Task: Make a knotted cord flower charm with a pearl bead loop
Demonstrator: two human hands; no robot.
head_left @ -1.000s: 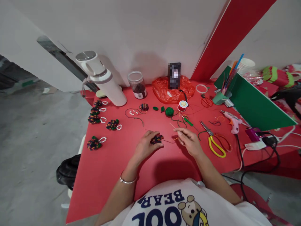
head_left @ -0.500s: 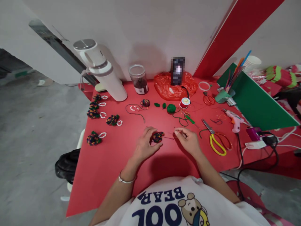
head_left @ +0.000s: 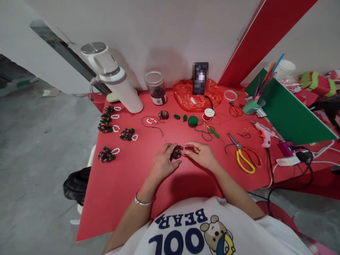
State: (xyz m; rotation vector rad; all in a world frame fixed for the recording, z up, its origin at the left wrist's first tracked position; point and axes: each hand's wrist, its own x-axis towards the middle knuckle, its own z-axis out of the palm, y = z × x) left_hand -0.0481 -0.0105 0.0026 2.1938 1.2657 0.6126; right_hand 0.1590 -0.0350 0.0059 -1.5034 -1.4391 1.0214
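Centre of frame, on the red desk [head_left: 119, 191]: my left hand [head_left: 162, 163] has its grip closed around a small multicoloured yarn flower [head_left: 176, 152], thumb under, fingers over. My right hand [head_left: 202, 156] pinches at the flower's right edge, fingertips touching it. Yellow-handled scissors [head_left: 243, 157] lie to the right; five finished flowers with pearl loops [head_left: 106, 154] sit at left.

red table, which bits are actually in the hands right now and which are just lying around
In hand:
left hand holding the multicoloured yarn flower
right hand fingertips at the flower

Lying about:
yellow scissors
glue gun
green yarn ball
white flask
finished flowers
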